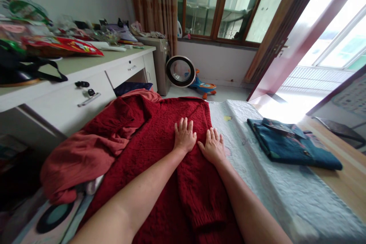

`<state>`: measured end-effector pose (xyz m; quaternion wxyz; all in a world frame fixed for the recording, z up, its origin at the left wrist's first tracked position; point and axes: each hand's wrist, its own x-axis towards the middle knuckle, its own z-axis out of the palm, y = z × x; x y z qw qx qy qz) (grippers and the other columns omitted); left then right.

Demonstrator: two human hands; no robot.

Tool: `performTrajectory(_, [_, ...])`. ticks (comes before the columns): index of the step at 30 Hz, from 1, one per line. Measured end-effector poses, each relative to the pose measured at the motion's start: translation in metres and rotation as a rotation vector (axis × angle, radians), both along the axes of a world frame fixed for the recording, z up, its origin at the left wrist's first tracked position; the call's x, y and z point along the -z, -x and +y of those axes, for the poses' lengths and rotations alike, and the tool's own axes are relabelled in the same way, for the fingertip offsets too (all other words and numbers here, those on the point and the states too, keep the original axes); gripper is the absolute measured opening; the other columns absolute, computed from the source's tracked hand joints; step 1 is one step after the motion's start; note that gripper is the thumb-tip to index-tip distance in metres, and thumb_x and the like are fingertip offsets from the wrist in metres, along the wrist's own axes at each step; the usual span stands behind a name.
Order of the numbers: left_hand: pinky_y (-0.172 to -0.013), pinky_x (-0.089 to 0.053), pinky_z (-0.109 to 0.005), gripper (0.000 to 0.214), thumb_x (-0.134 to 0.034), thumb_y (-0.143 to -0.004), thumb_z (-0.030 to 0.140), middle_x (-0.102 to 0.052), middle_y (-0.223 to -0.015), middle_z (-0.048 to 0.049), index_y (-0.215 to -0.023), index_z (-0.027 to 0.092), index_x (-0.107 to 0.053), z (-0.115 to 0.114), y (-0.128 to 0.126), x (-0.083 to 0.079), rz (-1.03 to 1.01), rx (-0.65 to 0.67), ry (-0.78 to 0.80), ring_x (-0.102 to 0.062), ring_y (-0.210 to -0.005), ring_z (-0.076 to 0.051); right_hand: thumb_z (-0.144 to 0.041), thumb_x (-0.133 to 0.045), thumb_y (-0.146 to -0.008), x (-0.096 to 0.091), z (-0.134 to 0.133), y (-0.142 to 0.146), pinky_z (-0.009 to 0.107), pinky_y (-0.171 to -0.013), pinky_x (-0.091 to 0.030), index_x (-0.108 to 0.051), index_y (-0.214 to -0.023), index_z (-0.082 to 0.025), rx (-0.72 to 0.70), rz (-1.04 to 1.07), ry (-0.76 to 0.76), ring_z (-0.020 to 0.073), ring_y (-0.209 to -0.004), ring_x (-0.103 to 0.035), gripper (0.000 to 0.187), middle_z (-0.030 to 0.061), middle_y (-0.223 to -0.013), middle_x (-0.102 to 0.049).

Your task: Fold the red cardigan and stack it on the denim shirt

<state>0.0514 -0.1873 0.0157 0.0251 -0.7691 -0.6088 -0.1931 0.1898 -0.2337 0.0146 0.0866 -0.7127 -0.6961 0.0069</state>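
A dark red long-sleeved garment lies spread over the bed, one sleeve folded inward along its right side with the cuff toward me. My left hand rests flat on the garment near its upper right part, fingers spread. Just right of it, my right hand lies with fingers apart at the garment's right edge, by the top of the folded sleeve. The other sleeve stretches out to the left, over a bunched salmon-red cloth. Neither hand grasps anything.
A light blue quilted sheet covers the bed. Folded blue denim clothing lies at right. A white desk with a red snack packet and clutter stands at left. Beyond the bed are a washing machine with its round door open and a blue ride-on toy.
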Motion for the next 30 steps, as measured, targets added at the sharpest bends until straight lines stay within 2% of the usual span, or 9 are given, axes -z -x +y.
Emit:
performTrajectory(2, [-0.115,-0.024,-0.048,0.048,-0.047,-0.091,0.028,-0.033,-0.154,-0.0104,-0.138,0.021,-0.045,-0.004,0.002,-0.005,-0.016,0.062,-0.056,-0.026,-0.142,-0.029,-0.046,-0.041,-0.092,-0.002,-0.001,-0.001,0.046,-0.118,-0.008,-0.030,-0.149,-0.010,-0.107,0.012,-0.024,0.0256,-0.148,-0.011,0.068,0.0136,-0.159,-0.021])
performTrajectory(5, [-0.107,-0.037,-0.041,0.034,-0.042,-0.092,0.021,-0.052,-0.137,-0.0089,-0.123,0.023,-0.058,-0.006,0.004,-0.008,-0.017,0.168,0.001,-0.045,-0.126,-0.025,-0.040,-0.039,-0.094,-0.004,-0.001,-0.003,0.041,-0.118,-0.014,-0.035,-0.148,-0.016,-0.206,0.050,0.012,0.0207,-0.145,-0.021,0.058,0.0079,-0.157,-0.028])
performTrajectory(9, [-0.097,-0.044,-0.037,0.029,-0.041,-0.091,0.018,-0.063,-0.110,-0.0085,-0.108,0.021,-0.065,-0.004,0.003,-0.007,-0.002,0.208,0.087,-0.056,-0.107,-0.023,-0.042,-0.039,-0.095,-0.003,0.002,-0.003,0.040,-0.117,-0.017,-0.037,-0.147,-0.017,-0.167,0.054,0.043,0.0225,-0.144,-0.025,0.058,0.0096,-0.157,-0.030])
performTrajectory(13, [-0.098,-0.043,-0.035,0.031,-0.041,-0.091,0.019,-0.064,-0.115,-0.0082,-0.113,0.019,-0.063,-0.006,0.001,-0.008,0.002,0.199,0.102,-0.057,-0.109,-0.022,-0.046,-0.040,-0.094,-0.002,0.004,-0.002,0.041,-0.117,-0.018,-0.036,-0.148,-0.017,-0.096,0.045,0.067,0.0258,-0.146,-0.021,0.061,0.0112,-0.158,-0.026])
performTrajectory(17, [-0.107,-0.038,-0.034,0.036,-0.044,-0.093,0.027,-0.054,-0.139,-0.0092,-0.125,0.018,-0.057,-0.024,0.002,-0.008,0.029,0.210,0.154,-0.048,-0.128,-0.022,-0.048,-0.037,-0.095,-0.004,0.005,-0.002,0.041,-0.116,-0.018,-0.034,-0.149,-0.016,-0.094,0.047,0.104,0.0263,-0.146,-0.019,0.062,0.0116,-0.158,-0.025])
performTrajectory(22, [-0.116,-0.025,-0.045,0.054,-0.044,-0.094,0.045,-0.032,-0.155,-0.0120,-0.142,0.021,-0.043,-0.075,0.014,0.001,0.063,0.231,0.267,-0.027,-0.144,-0.029,-0.048,-0.036,-0.095,-0.002,0.005,-0.002,0.042,-0.116,-0.017,-0.032,-0.150,-0.015,-0.099,0.047,0.124,0.0273,-0.146,-0.018,0.064,0.0109,-0.159,-0.023])
performTrajectory(25, [-0.117,-0.020,-0.050,0.066,-0.046,-0.090,0.057,-0.023,-0.159,-0.0108,-0.148,0.026,-0.035,-0.104,0.023,0.007,0.065,0.209,0.272,-0.017,-0.146,-0.034,-0.047,-0.036,-0.095,-0.002,0.005,-0.003,0.043,-0.116,-0.017,-0.030,-0.150,-0.015,-0.112,0.043,0.116,0.0278,-0.146,-0.018,0.064,0.0112,-0.159,-0.022])
performTrajectory(28, [-0.116,-0.017,-0.055,0.073,-0.045,-0.087,0.065,-0.017,-0.161,-0.0100,-0.149,0.030,-0.032,-0.119,0.028,0.012,0.059,0.199,0.229,-0.010,-0.147,-0.039,-0.048,-0.039,-0.094,-0.009,0.008,-0.007,0.043,-0.114,-0.021,-0.033,-0.148,-0.016,-0.132,0.034,0.133,0.0287,-0.144,-0.024,0.063,0.0121,-0.158,-0.026])
performTrajectory(30, [-0.116,-0.016,-0.056,0.075,-0.044,-0.086,0.067,-0.015,-0.161,-0.0106,-0.150,0.030,-0.031,-0.122,0.028,0.013,0.052,0.205,0.214,-0.009,-0.146,-0.041,-0.049,-0.041,-0.094,-0.017,0.013,-0.009,0.043,-0.110,-0.028,-0.042,-0.142,-0.018,-0.162,0.034,0.150,0.0291,-0.138,-0.034,0.057,0.0129,-0.152,-0.037])
